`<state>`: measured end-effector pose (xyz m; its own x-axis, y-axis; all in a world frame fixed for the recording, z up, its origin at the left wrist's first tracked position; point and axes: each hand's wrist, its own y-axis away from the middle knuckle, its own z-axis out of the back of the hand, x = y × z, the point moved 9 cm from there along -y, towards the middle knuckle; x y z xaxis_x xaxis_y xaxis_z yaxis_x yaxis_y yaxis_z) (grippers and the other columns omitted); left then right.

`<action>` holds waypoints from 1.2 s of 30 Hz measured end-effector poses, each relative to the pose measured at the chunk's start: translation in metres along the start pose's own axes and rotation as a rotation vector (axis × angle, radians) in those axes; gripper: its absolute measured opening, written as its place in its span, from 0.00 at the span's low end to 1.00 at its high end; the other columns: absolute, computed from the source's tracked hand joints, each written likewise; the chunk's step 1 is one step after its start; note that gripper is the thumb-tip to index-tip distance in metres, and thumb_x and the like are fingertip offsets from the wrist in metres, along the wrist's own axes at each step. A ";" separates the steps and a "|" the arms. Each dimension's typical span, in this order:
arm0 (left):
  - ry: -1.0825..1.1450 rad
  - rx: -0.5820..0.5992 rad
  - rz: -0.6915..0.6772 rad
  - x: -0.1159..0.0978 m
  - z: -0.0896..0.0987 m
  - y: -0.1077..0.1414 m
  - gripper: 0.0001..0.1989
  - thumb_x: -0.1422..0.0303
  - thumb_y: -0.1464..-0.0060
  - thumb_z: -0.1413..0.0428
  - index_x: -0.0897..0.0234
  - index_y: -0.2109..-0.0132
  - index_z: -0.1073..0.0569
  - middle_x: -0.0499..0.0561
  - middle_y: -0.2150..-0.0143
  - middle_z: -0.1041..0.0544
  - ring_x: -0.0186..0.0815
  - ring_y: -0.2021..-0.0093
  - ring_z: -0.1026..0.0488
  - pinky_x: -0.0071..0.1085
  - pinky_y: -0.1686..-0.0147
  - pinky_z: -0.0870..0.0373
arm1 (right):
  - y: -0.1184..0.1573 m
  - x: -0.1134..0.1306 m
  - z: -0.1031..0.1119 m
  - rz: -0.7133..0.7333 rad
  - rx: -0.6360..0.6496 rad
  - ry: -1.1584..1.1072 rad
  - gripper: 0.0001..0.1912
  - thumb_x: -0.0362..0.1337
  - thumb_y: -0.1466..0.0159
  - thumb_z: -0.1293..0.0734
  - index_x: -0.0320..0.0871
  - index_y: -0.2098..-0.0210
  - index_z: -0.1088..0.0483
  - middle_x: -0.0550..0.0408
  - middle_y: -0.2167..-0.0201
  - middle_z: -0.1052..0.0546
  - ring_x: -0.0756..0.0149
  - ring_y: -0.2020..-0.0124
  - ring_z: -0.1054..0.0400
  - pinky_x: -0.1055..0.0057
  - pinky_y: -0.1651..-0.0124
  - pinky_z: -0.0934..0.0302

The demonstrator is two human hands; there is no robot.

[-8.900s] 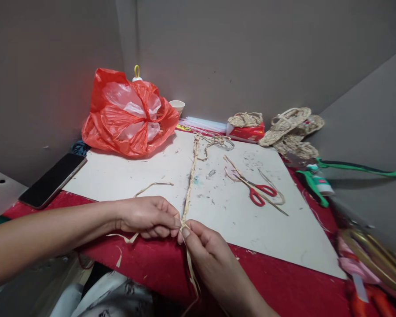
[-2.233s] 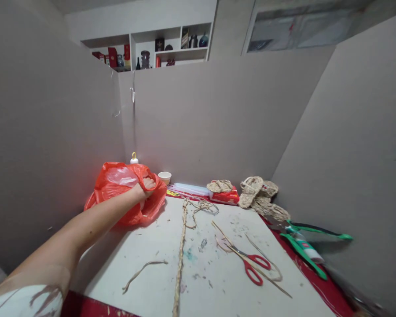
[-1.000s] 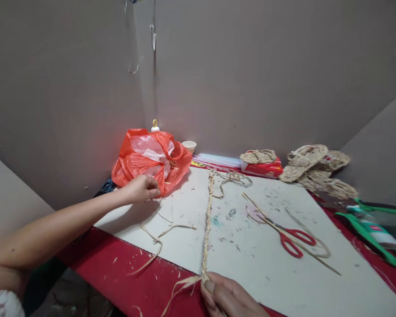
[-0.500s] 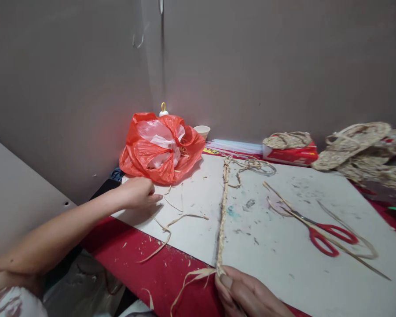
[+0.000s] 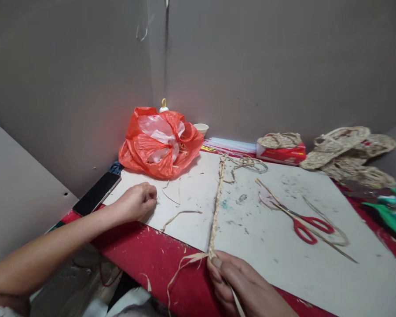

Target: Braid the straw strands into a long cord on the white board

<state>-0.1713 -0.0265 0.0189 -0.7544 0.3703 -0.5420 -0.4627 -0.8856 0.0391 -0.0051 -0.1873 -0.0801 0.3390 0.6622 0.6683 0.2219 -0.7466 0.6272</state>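
Note:
My right hand (image 5: 239, 281) pinches the near end of a long braided straw cord (image 5: 217, 204), and loose strands hang out to its left and below the fingers. The cord runs away from me across the white board (image 5: 293, 268). At the board's left edge my left hand (image 5: 140, 201) rests with its fingers curled together; what they hold, if anything, is hidden. A thin straw strip (image 5: 181, 213) lies to the right of the left hand, below smaller scraps.
Red-handled scissors (image 5: 308, 226) lie on the board's right half among straw strands. A red plastic bag (image 5: 161, 143) stands at the back left, a phone (image 5: 97, 193) at the left edge. Straw bundles (image 5: 348, 152) are at the back right; a green item (image 5: 391, 213) is far right.
My left hand has curled its fingers in. A long forked straw strip beside it is no longer seen over the red edge. The view has shifted, showing more of the phone and green item.

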 end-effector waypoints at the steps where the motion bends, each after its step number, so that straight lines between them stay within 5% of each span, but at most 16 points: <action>1: 0.117 -0.013 0.019 -0.001 0.004 0.003 0.04 0.69 0.51 0.50 0.65 0.68 0.32 0.47 0.71 0.29 0.27 0.77 0.38 0.24 0.76 0.43 | -0.001 0.000 -0.003 -0.009 0.022 0.015 0.18 0.51 0.43 0.34 0.43 0.70 0.37 0.63 0.82 0.40 0.77 0.83 0.48 0.79 0.81 0.53; 6: 0.724 0.252 0.117 -0.033 -0.012 0.023 0.11 0.62 0.48 0.46 0.64 0.61 0.34 0.47 0.73 0.27 0.25 0.80 0.37 0.21 0.79 0.45 | -0.004 0.005 -0.012 0.036 0.131 0.048 0.19 0.51 0.41 0.37 0.43 0.74 0.44 0.67 0.84 0.48 0.78 0.84 0.59 0.78 0.81 0.64; 11: 0.888 0.518 0.207 -0.069 -0.057 0.041 0.12 0.62 0.55 0.41 0.67 0.65 0.29 0.48 0.74 0.27 0.27 0.78 0.36 0.24 0.76 0.42 | 0.000 0.013 -0.016 0.095 0.153 0.083 0.16 0.47 0.37 0.40 0.43 0.74 0.45 0.67 0.83 0.48 0.78 0.84 0.61 0.77 0.82 0.66; 15: 0.875 0.503 0.175 -0.079 -0.080 0.036 0.09 0.65 0.55 0.41 0.68 0.70 0.29 0.44 0.79 0.33 0.24 0.80 0.42 0.22 0.78 0.46 | 0.001 0.016 -0.018 0.120 0.165 0.069 0.14 0.45 0.36 0.42 0.43 0.74 0.45 0.68 0.84 0.49 0.78 0.84 0.64 0.77 0.82 0.68; 20: 0.865 0.469 0.087 -0.081 -0.087 0.028 0.07 0.68 0.56 0.40 0.68 0.72 0.29 0.45 0.77 0.31 0.25 0.76 0.38 0.23 0.74 0.41 | -0.001 0.018 -0.018 0.145 0.166 0.083 0.13 0.43 0.35 0.44 0.43 0.73 0.44 0.67 0.84 0.48 0.78 0.85 0.62 0.78 0.83 0.68; 25: 0.919 0.572 0.188 -0.075 -0.100 0.032 0.10 0.67 0.59 0.39 0.69 0.71 0.29 0.50 0.72 0.26 0.28 0.73 0.32 0.26 0.69 0.38 | 0.000 0.018 -0.016 0.136 0.181 0.075 0.13 0.43 0.35 0.44 0.44 0.73 0.43 0.67 0.84 0.48 0.78 0.85 0.62 0.77 0.84 0.68; 36: 0.998 0.638 0.245 -0.079 -0.111 0.035 0.11 0.68 0.58 0.39 0.67 0.73 0.34 0.50 0.77 0.25 0.30 0.77 0.28 0.25 0.74 0.34 | 0.001 0.022 -0.018 0.141 0.196 0.083 0.11 0.39 0.35 0.45 0.43 0.72 0.41 0.66 0.84 0.49 0.78 0.85 0.62 0.76 0.84 0.68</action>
<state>-0.0767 -0.1175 -0.0301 -0.2932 -0.4163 -0.8607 -0.7168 -0.5000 0.4860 -0.0141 -0.1723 -0.0577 0.3052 0.5474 0.7793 0.3538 -0.8249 0.4409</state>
